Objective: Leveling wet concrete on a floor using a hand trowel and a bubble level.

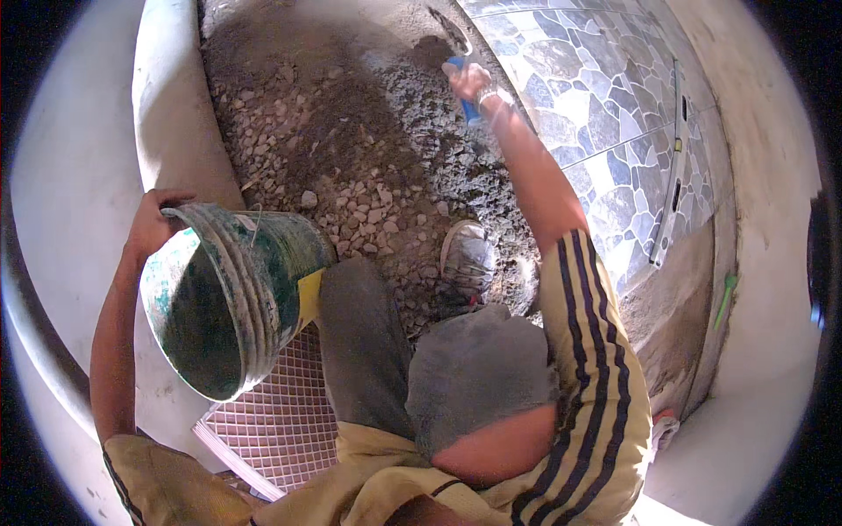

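Note:
At the left, my left hand (pixel 156 223) is closed over the rim of a green bucket (pixel 285 245) smeared with dried mortar. The bucket is tipped on its side with its mouth facing me and looks empty inside. My right arm reaches far out, and my right hand (pixel 472 81) grips the blue handle of a trowel (pixel 470 110). The trowel's metal blade is over a dark strip of wet-looking mortar (pixel 412 96) beside the tiled floor. Part of the blade blends into the shadowed ground.
Loose gravel (pixel 364 210) and soil lie between a pale curved curb (pixel 167 96) and stone-patterned tiles (pixel 605 114). A long spirit level (pixel 674 188) rests on the tiles. Red-brown patterned tiles (pixel 281 394) are stacked beneath the bucket. My shoe (pixel 469 254) stands at the mortar's edge.

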A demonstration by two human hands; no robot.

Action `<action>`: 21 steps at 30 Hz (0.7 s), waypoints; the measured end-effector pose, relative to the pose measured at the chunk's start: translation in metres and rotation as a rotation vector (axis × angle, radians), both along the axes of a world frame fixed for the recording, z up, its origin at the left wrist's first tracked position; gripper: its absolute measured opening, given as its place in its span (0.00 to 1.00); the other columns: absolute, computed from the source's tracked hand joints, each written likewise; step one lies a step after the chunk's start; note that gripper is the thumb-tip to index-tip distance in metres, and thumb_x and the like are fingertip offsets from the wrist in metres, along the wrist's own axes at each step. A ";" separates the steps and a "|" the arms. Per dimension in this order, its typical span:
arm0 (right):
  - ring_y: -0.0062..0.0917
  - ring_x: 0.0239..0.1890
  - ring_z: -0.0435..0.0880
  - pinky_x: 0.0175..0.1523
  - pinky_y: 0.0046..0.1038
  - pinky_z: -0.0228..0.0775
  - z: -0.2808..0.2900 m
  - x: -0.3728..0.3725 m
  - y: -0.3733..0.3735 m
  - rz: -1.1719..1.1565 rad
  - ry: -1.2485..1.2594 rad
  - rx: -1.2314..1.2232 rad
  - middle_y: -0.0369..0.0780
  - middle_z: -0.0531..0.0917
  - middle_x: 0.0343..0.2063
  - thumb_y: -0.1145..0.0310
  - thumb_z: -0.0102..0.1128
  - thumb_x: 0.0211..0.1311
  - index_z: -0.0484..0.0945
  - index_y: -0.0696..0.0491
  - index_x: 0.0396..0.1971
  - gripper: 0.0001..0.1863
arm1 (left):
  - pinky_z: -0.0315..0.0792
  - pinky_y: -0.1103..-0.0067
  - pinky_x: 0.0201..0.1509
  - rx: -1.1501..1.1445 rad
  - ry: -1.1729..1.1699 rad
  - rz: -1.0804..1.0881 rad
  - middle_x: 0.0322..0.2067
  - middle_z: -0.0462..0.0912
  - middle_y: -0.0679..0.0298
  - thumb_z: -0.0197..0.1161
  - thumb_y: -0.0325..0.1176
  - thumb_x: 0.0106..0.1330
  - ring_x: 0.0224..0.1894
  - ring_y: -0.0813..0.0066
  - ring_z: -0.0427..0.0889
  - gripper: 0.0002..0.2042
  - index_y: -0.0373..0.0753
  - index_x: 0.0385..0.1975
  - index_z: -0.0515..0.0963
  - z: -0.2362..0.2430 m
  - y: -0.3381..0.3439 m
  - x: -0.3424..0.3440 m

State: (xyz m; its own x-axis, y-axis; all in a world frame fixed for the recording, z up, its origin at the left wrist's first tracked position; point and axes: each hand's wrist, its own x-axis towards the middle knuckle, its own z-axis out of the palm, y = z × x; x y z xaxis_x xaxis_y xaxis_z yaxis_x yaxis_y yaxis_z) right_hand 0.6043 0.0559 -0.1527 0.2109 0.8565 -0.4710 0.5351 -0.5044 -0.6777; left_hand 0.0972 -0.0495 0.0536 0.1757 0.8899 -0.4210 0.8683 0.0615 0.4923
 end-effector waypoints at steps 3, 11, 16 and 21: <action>0.33 0.34 0.82 0.38 0.35 0.75 -0.037 0.010 0.019 0.484 -0.498 0.275 0.52 0.81 0.30 0.44 0.47 0.60 0.79 0.55 0.30 0.27 | 0.73 0.76 0.44 0.035 -0.077 0.023 0.35 0.83 0.51 0.70 0.30 0.44 0.38 0.69 0.81 0.20 0.27 0.38 0.79 -0.009 0.009 -0.007; 0.49 0.38 0.81 0.50 0.37 0.71 0.003 -0.023 0.015 0.449 -0.450 0.248 0.57 0.80 0.36 0.49 0.41 0.62 0.76 0.62 0.40 0.29 | 0.73 0.74 0.45 0.053 0.067 -0.069 0.33 0.83 0.50 0.71 0.33 0.41 0.37 0.64 0.82 0.22 0.28 0.37 0.79 0.000 0.002 -0.014; 0.43 0.33 0.83 0.41 0.39 0.74 -0.044 -0.092 -0.020 0.523 -0.448 0.285 0.53 0.82 0.25 0.47 0.48 0.60 0.78 0.63 0.30 0.29 | 0.73 0.74 0.46 0.050 0.084 -0.091 0.34 0.83 0.50 0.71 0.32 0.42 0.38 0.65 0.82 0.21 0.28 0.37 0.79 -0.008 0.007 -0.026; 0.50 0.41 0.80 0.51 0.42 0.70 -0.003 -0.101 0.011 0.390 -0.136 0.130 0.60 0.79 0.34 0.49 0.47 0.58 0.77 0.67 0.33 0.30 | 0.73 0.74 0.45 0.021 0.034 -0.059 0.34 0.83 0.49 0.70 0.32 0.42 0.38 0.66 0.82 0.22 0.28 0.38 0.79 0.003 0.003 -0.006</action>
State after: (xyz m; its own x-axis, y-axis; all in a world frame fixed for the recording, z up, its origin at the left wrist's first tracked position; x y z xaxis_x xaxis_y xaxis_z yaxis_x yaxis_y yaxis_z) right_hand 0.5033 0.0673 -0.1554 -0.0880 0.9349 -0.3439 0.7575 -0.1614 -0.6326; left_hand 0.0910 -0.0466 0.0566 0.2141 0.8869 -0.4093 0.8862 0.0000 0.4634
